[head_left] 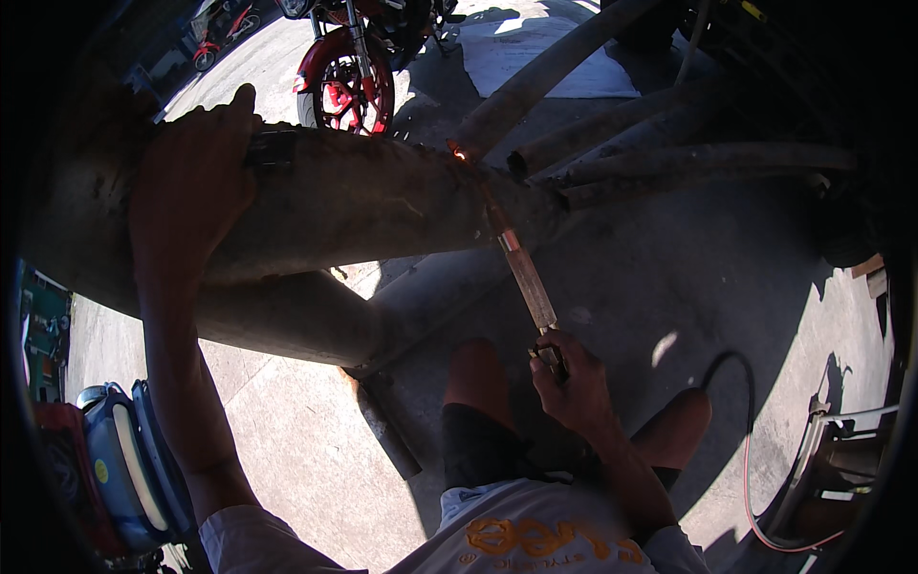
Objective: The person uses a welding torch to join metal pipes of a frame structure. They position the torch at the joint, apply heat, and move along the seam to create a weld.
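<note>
My right hand point(574, 385) is closed around the handle of a gas torch point(528, 282), which slants up and away from me. Its tip meets a small glowing orange spot point(460, 154) on a frame of thick metal tubes. There a slanting tube point(540, 72) joins the broad, dull grey main tube point(335, 201). At the left end of that main tube, my left hand point(194, 182) grips the upper edge, with one finger or the thumb sticking up. The other fingertips are hidden behind the edge, and deep shadow hides detail.
A thinner tube point(387, 430) points down below the frame. A hose point(749, 459) curves along the floor by my right knee. Beyond the frame stands a motorcycle with a red front wheel point(349, 91); a white sheet point(545, 57) lies beside it. Blue rounded objects point(129, 469) stand at left.
</note>
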The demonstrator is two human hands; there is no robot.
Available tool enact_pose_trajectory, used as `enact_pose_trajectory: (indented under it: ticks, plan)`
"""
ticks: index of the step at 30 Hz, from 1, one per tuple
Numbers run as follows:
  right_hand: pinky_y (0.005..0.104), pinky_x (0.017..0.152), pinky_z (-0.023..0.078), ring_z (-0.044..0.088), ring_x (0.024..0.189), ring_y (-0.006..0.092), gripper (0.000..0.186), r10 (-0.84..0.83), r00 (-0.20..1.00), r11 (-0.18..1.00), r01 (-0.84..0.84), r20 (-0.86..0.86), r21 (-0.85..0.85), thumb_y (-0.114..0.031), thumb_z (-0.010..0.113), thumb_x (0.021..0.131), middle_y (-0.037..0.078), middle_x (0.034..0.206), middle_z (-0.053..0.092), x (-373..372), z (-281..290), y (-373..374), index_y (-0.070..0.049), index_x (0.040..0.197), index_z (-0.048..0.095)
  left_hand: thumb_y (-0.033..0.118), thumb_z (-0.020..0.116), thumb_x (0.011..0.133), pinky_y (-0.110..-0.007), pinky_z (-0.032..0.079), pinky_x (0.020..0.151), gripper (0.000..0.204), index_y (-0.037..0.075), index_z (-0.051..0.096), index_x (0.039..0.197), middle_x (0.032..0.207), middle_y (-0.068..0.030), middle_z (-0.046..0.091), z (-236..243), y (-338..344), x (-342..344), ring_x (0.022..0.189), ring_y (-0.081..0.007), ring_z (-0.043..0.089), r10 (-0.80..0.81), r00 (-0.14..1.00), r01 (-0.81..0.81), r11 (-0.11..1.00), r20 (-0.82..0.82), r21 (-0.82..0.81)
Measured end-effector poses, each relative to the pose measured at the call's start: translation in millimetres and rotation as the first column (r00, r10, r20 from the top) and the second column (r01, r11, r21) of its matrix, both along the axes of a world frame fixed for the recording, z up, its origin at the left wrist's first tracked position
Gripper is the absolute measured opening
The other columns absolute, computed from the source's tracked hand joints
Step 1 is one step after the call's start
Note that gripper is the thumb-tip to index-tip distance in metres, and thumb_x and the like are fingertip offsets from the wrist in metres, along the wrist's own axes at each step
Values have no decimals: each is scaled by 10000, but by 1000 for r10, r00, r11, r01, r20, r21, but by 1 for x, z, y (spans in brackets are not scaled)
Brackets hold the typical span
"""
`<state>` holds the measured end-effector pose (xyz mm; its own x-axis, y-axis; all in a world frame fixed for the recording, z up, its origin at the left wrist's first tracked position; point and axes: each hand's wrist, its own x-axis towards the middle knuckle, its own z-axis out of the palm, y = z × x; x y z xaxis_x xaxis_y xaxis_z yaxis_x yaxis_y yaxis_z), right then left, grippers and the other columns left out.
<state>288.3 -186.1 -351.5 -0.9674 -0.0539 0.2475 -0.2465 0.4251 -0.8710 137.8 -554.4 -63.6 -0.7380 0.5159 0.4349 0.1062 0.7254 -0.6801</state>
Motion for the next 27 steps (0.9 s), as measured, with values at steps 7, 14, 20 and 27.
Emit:
enact_pose_trajectory:
  ticks: [7,14,20,27]
  plan:
    - [420,720,620,781,816,322,308,-10,1000,1000,10,-1,6,-120,787,978,160,983,742,-1,4,1,-57,1252,663,103,741,883,-468,587,935,625,46,614,1492,1059,-125,751,6,11,5,1064,-303,724,89,993,-92,995,79,33]
    - [411,732,620,788,836,298,287,-32,997,999,33,77,1,-185,819,1007,135,987,752,0,14,2,-56,1219,674,102,737,881,-478,600,953,631,50,616,1498,1126,-143,777,7,21,6,1108,-313,735,146,985,-149,988,89,30]
    - [408,749,644,801,887,298,320,-33,997,999,31,63,43,-230,835,1010,130,1013,771,-2,11,6,-61,1236,684,92,730,878,-503,596,961,658,62,612,1525,1162,-149,789,7,15,2,1113,-330,741,173,978,-181,981,114,68]
    - [423,749,671,805,903,314,361,0,994,980,21,-107,197,-250,814,1026,109,1050,789,-3,4,14,-94,1302,642,117,742,914,-516,571,1073,663,89,604,1562,1202,-174,789,5,4,0,1193,-369,733,178,980,-183,981,92,57]
